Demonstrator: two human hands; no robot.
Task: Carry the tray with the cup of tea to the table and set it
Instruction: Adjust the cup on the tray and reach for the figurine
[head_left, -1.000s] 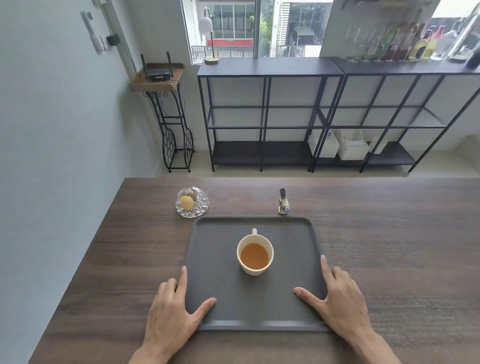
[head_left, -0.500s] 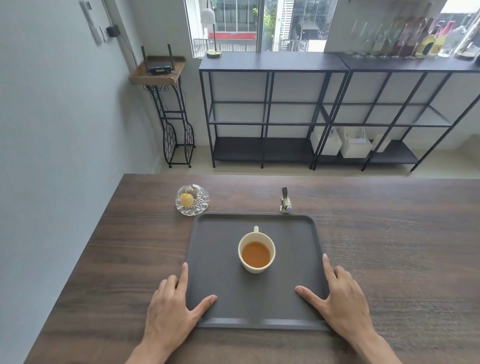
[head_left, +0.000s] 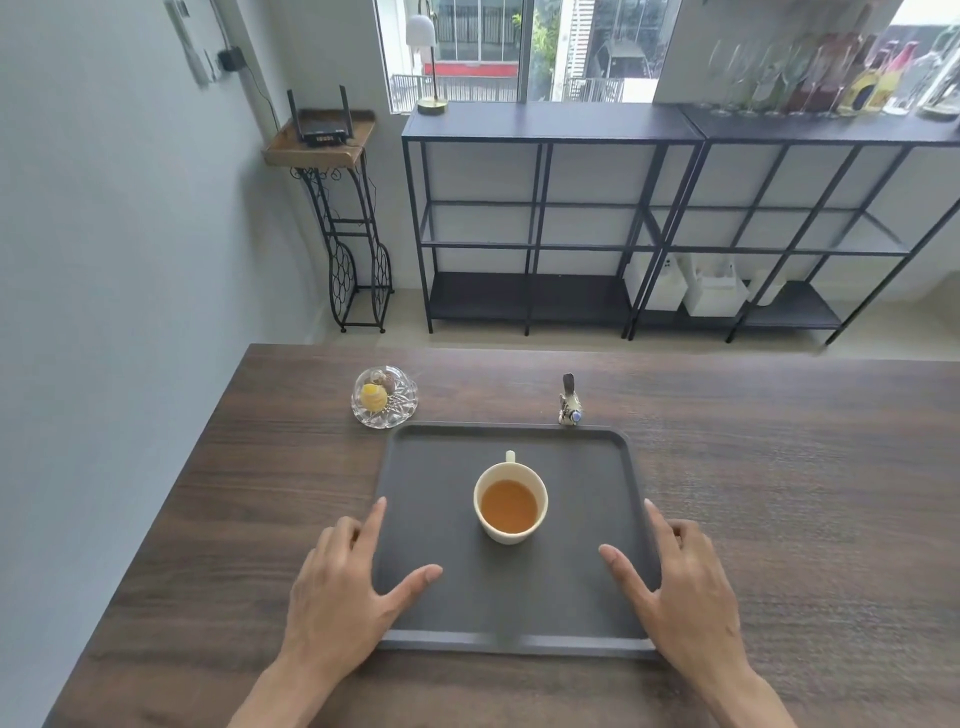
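Tray (head_left: 441, 519): dark grey, squarish with rounded corners, lying flat on the dark wood table (head_left: 779, 493), its edges running square to the table's far edge; neither axis reads clearly longer than the other. Your left hand (head_left: 337, 597) sits at the tray's left edge near the front corner, fingers laid along the outside of the rim and thumb spread onto the tray floor. Your right hand (head_left: 685, 597) mirrors it at the right edge, thumb likewise on the floor, fingers outside the rim. Both hands are spread wide and flat; you have no closed grip on the rim, though whether the fingertips tuck beneath it cannot be told. Cup of tea (head_left: 510, 504): cream, upright, roughly at the tray's centre, between your two thumbs and apart from both, amber liquid level, handle pointing toward the tray's far edge. Beyond the tray's far left corner, just beside it, stands a cut-glass dish (head_left: 385, 397) with sweets; at the far edge, right of centre, a small bird figurine (head_left: 569, 402) stands against the rim.
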